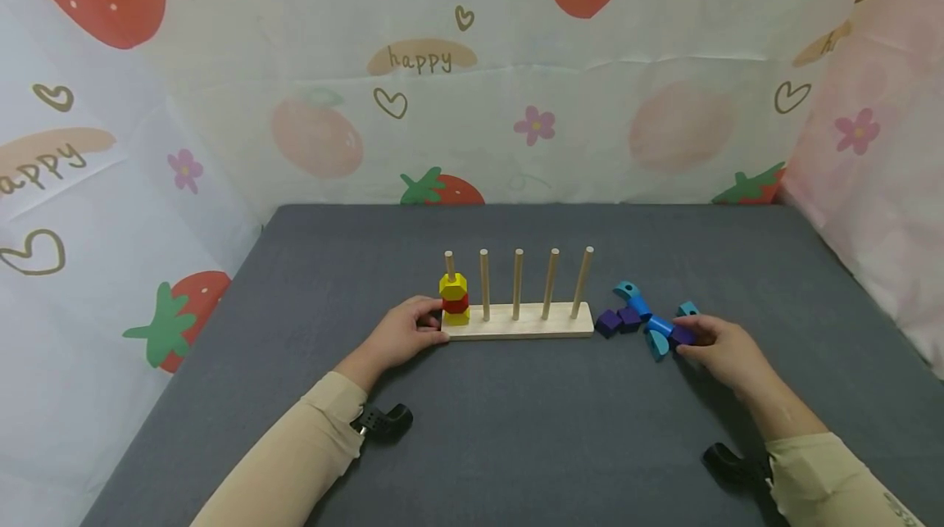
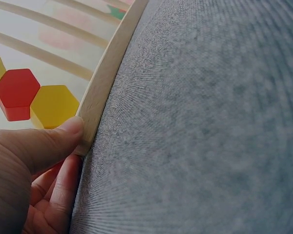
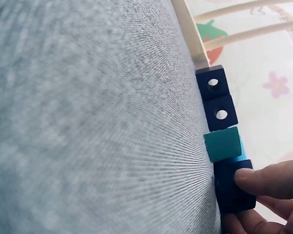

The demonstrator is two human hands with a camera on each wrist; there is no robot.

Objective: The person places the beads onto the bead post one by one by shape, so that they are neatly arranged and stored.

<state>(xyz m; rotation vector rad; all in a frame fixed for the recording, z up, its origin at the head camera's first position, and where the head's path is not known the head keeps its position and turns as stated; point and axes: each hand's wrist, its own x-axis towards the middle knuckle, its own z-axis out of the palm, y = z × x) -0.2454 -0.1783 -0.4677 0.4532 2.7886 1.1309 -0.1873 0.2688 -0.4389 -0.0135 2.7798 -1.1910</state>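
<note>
A wooden peg board (image 1: 519,323) with several upright pegs stands mid-table. Its leftmost peg carries a yellow hexagonal bead (image 1: 453,288), a red bead (image 1: 455,305) and a lower yellow bead (image 1: 456,319). My left hand (image 1: 401,333) grips the board's left end, its thumb (image 2: 63,130) on the front edge in the left wrist view. Right of the board, my right hand (image 1: 728,353) pinches a purple block (image 1: 682,335) between thumb and fingers. In the right wrist view this block (image 3: 232,187) looks nearly black, and fingers partly hide it.
Two more purple blocks (image 1: 608,323) lie by the board's right end. Around them are blue arched and half-round blocks (image 1: 657,344), several in a loose cluster. A dark grey cloth (image 1: 516,429) covers the table. Printed curtains (image 1: 516,142) stand behind and at both sides.
</note>
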